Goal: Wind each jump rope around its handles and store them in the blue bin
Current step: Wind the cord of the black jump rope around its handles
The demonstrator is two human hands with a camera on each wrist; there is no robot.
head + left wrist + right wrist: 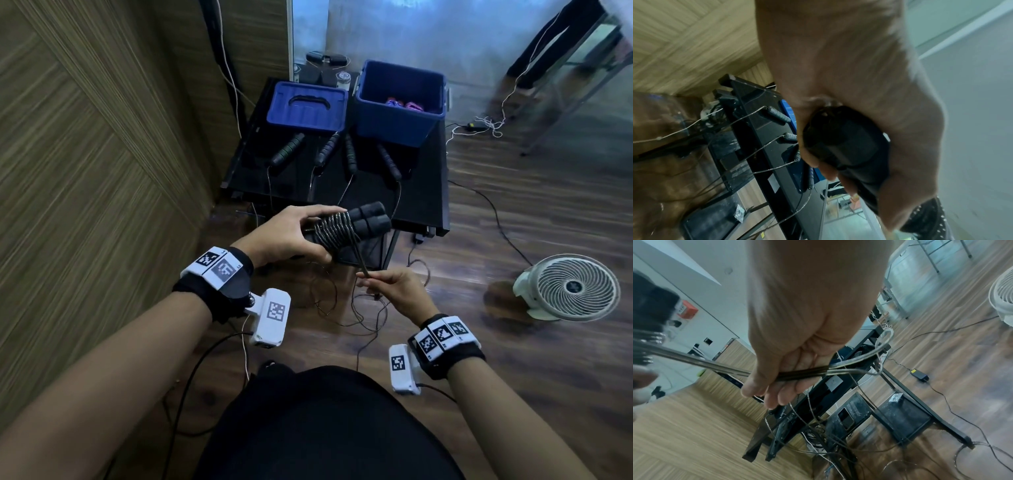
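Note:
My left hand (291, 236) grips a pair of black jump-rope handles (366, 219) held side by side, with several turns of rope (334, 228) wound round them. The left wrist view shows the same black handles (849, 142) in my fist. Below and to the right, my right hand (387, 287) pinches the doubled loose rope (803, 371), which runs taut up to the coil; the tail loops out past my palm. The open blue bin (399, 102) stands at the table's back right with colourful wound ropes (406, 103) inside. Several more handles (287, 149) lie on the black table (421, 178), ropes hanging over its front edge.
The bin's blue lid (306, 106) lies left of the bin. Loose rope and cables (342, 308) tangle on the wooden floor under the table. A white fan (568, 287) stands on the floor at right. A wood-panel wall (85, 171) closes the left side.

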